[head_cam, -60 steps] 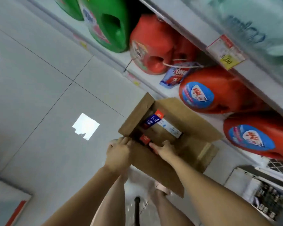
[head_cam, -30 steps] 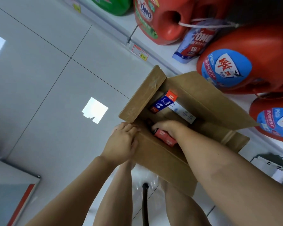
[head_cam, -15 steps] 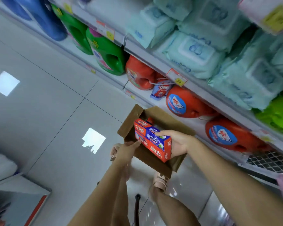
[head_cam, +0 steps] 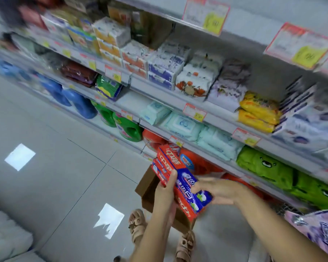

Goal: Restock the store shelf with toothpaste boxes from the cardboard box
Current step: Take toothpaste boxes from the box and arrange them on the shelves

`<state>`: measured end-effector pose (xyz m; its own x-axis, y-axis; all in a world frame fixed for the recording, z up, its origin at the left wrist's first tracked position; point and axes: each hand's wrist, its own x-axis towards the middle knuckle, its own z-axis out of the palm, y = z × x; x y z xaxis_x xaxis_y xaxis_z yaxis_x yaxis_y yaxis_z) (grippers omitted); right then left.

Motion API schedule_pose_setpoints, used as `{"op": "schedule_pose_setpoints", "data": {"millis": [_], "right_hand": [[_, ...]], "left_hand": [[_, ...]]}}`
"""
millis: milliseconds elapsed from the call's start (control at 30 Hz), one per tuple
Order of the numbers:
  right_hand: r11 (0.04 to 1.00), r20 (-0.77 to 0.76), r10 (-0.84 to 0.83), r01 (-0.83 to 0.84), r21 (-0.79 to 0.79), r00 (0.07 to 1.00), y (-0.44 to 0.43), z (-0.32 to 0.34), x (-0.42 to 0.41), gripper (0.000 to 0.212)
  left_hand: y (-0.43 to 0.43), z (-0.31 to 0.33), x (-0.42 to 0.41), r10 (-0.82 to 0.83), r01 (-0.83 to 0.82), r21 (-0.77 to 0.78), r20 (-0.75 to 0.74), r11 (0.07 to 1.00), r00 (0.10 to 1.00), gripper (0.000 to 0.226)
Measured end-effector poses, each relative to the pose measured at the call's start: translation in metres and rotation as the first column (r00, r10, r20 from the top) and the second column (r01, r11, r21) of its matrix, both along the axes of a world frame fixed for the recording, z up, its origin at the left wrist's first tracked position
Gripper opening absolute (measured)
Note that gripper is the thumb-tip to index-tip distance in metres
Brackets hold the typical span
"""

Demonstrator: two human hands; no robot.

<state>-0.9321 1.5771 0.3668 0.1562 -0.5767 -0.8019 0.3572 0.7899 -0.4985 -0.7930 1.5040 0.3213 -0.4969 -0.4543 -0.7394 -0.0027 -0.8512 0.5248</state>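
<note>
Toothpaste boxes (head_cam: 171, 163), red-blue with white Chinese lettering, run lengthwise away from you above the cardboard box (head_cam: 148, 194); your left hand (head_cam: 166, 189) and right hand (head_cam: 222, 190) clasp them.

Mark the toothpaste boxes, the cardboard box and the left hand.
toothpaste boxes (head_cam: 186, 181): head view, blue top face of the stack.
cardboard box (head_cam: 149, 193): head view, brown side wall.
left hand (head_cam: 165, 192): head view, just below the thumb.

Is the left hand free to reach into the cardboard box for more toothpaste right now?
Probably not yet. The left hand grips the toothpaste boxes, with the right hand holding their other end, and that bundle hangs above the cardboard box. It would need to let go first.
</note>
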Motion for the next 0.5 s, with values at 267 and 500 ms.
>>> {"op": "schedule_pose_setpoints", "data": {"millis": [267,500], "right_hand": [[0.991,-0.388,-0.103,0.059,-0.124,0.916,-0.004,0.085,-0.001,0.029],[0.948,-0.366,-0.23,0.122,-0.294,0.902,0.013,0.144,-0.019,0.054]], "left_hand": [[-0.003,0.081,-0.018,-0.152,0.15,-0.249,0.012,0.957,0.988,0.063],[-0.019,0.134,-0.008,-0.356,0.304,-0.365,-0.082,0.88,0.931,0.073]]}}
